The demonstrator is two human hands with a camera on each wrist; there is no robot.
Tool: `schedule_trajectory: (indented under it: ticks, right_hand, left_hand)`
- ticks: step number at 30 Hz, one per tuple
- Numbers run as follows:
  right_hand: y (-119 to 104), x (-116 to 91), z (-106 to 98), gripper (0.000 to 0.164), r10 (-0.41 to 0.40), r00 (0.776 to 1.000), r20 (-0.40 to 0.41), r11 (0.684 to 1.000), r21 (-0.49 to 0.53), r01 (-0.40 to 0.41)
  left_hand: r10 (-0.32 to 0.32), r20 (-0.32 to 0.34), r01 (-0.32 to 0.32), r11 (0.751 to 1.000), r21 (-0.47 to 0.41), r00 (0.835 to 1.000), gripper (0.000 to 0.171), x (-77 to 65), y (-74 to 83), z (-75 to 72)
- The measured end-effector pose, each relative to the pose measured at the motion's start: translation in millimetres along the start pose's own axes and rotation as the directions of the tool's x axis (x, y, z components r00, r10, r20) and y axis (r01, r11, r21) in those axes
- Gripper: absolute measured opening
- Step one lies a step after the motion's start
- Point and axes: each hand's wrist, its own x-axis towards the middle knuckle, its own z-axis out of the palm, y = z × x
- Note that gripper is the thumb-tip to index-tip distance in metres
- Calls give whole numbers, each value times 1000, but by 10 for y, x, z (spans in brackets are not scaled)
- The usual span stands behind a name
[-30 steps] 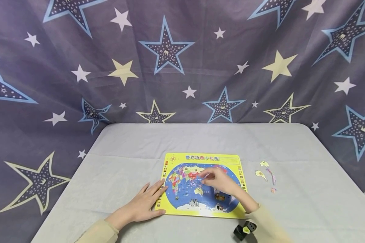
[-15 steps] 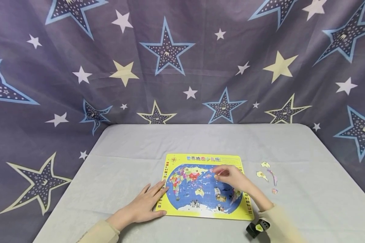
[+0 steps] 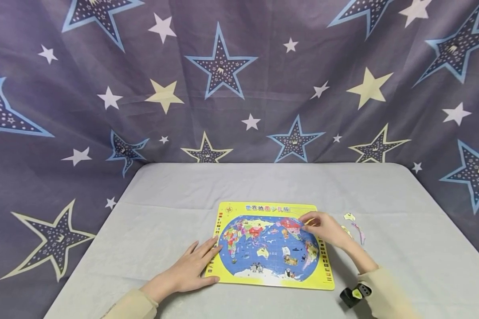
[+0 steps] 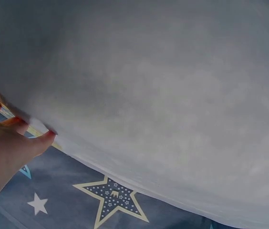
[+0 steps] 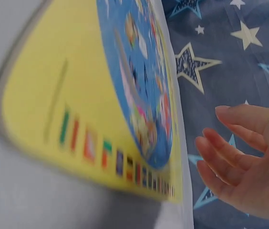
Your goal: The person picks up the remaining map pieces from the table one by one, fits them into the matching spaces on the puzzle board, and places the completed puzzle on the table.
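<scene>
A yellow-bordered world map puzzle board point(image 3: 279, 284) lies on the table in the head view, its blue oval carrying coloured continents. My left hand point(image 3: 191, 268) rests with spread fingers on the board's left edge. Only part of that hand point(image 4: 10, 143) shows in the left wrist view. Over the board's upper right border is my right hand point(image 3: 328, 229). Its fingers are loosely bent with nothing between them in the right wrist view, where the hand point(image 5: 249, 157) appears above the board. Just beyond it lie a pale yellow puzzle piece point(image 3: 349, 216) and a purple curved one point(image 3: 358, 232).
The table point(image 3: 175, 190) wears a light grey cloth. Behind it hangs a dark curtain point(image 3: 255, 44) with star prints. A second yellowish piece point(image 3: 346, 230) is partly covered by my right hand. A black device point(image 3: 353, 294) is strapped at my right wrist.
My right hand has moved from the middle of the map rightward to the board's right border, uncovering the red upper-right part of the map. The left hand stays in place.
</scene>
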Motion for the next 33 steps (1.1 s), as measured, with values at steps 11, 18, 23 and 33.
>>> schedule_trajectory:
  ticks: [11, 18, 23, 33]
  right_hand:
    - [237, -49, -265, 24, -19, 998, -53, 1000, -16, 18]
    - [342, -68, -408, 25, 4, 998, -66, 1000, -24, -5]
    - [425, -91, -497, 25, 4, 997, -82, 999, -40, -7]
    - [590, -124, -652, 24, -25, 989, -145, 996, -86, 12]
  left_hand:
    - [3, -3, -3, 1000, 13, 1000, 77, -4, -3, 7]
    - [5, -10, -5, 1000, 16, 1000, 77, 0, -19, 29]
    - [8, -14, -8, 1000, 18, 1000, 77, -1, -19, 22]
    - [-1, 1, 1, 1000, 11, 1000, 77, 1, -10, 11]
